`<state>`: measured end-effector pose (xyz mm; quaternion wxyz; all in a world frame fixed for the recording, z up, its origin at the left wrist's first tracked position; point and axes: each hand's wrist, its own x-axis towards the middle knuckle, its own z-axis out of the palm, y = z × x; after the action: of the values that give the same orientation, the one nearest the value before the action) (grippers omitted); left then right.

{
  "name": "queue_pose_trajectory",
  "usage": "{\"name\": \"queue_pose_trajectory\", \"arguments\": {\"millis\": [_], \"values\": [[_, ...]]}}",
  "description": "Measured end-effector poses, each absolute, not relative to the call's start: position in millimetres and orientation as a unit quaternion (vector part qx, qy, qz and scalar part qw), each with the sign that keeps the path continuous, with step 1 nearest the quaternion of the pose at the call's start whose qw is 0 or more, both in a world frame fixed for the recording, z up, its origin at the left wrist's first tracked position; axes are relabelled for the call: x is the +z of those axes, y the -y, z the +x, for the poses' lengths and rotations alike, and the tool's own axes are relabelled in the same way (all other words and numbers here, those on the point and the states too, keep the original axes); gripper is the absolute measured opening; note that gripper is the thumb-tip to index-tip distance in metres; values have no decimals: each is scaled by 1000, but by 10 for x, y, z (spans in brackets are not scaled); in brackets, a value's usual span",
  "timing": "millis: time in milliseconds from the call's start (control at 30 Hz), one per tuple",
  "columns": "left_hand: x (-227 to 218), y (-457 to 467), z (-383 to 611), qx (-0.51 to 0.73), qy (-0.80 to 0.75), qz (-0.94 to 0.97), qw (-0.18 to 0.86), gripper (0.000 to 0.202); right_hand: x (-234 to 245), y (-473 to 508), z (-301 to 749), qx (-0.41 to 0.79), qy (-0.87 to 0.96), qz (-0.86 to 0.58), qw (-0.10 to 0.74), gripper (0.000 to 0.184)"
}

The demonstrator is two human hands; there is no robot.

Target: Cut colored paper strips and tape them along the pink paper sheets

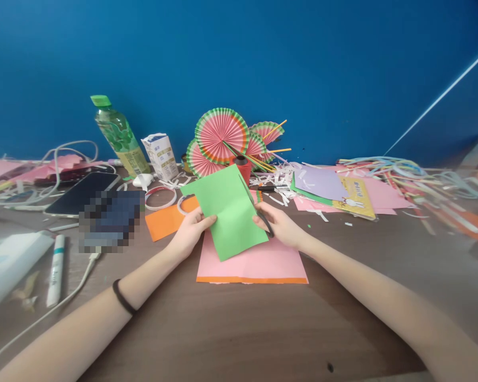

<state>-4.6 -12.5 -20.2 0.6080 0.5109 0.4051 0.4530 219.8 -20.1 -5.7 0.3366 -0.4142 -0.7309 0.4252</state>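
My left hand (191, 229) pinches the left edge of a folded green paper sheet (227, 209) and holds it tilted up over the desk. My right hand (279, 225) is at the sheet's right edge, fingers through the dark handles of scissors (266, 222); the blades are hidden behind the green paper. Under both hands lies a pink sheet (258, 262) on top of an orange one (252, 279). Another orange sheet (165, 222) lies just left of my left hand.
Pleated watermelon paper fans (221, 135) stand at the back by a red cup (244, 167). A green-capped bottle (118, 137), small carton (160, 155), tape rolls (160, 197), phone (83, 192), glue stick (56, 269) and cables sit left. Coloured sheets (334, 187) and paper strips (402, 175) lie right.
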Motion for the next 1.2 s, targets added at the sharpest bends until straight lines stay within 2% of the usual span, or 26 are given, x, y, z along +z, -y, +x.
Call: {"name": "queue_pose_trajectory", "arguments": {"millis": [1200], "values": [[-170, 150, -39, 432, -414, 546, 586, 42, 1, 241, 2173, 427, 711, -440, 344, 30]]}}
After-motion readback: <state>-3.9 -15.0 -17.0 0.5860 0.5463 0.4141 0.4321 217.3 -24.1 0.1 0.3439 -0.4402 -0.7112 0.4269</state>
